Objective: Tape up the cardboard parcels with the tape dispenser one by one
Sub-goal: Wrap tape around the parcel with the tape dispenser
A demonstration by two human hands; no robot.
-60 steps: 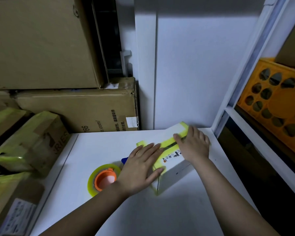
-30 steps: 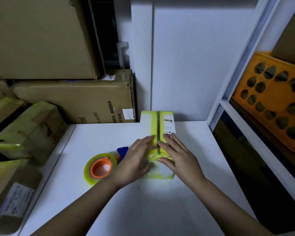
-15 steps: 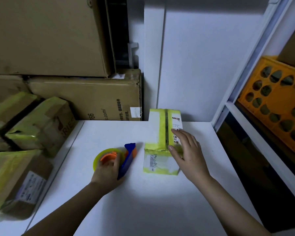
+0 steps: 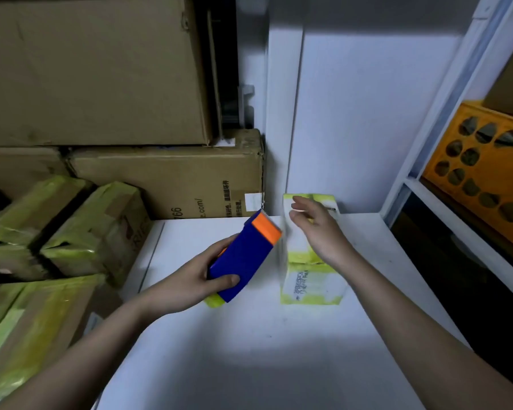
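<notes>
A small white parcel (image 4: 308, 284) with yellow tape bands lies on the white table (image 4: 249, 350), its long side pointing away from me. My right hand (image 4: 317, 229) rests over its top with fingers spread. My left hand (image 4: 196, 279) grips the blue and orange tape dispenser (image 4: 245, 255), lifted off the table and tilted, its orange end close to the parcel's left side. A bit of yellow tape roll (image 4: 212, 301) shows under the dispenser.
Several yellow-taped cardboard parcels (image 4: 80, 232) are piled at the left of the table. Large brown boxes (image 4: 166, 179) are stacked behind them. A white wall panel (image 4: 353, 113) stands at the back. An orange crate (image 4: 486, 173) sits on a shelf at right.
My left hand left the parcel, took hold of the tape dispenser and raised it toward the parcel. The parcel was turned lengthwise; my right hand stays on it.
</notes>
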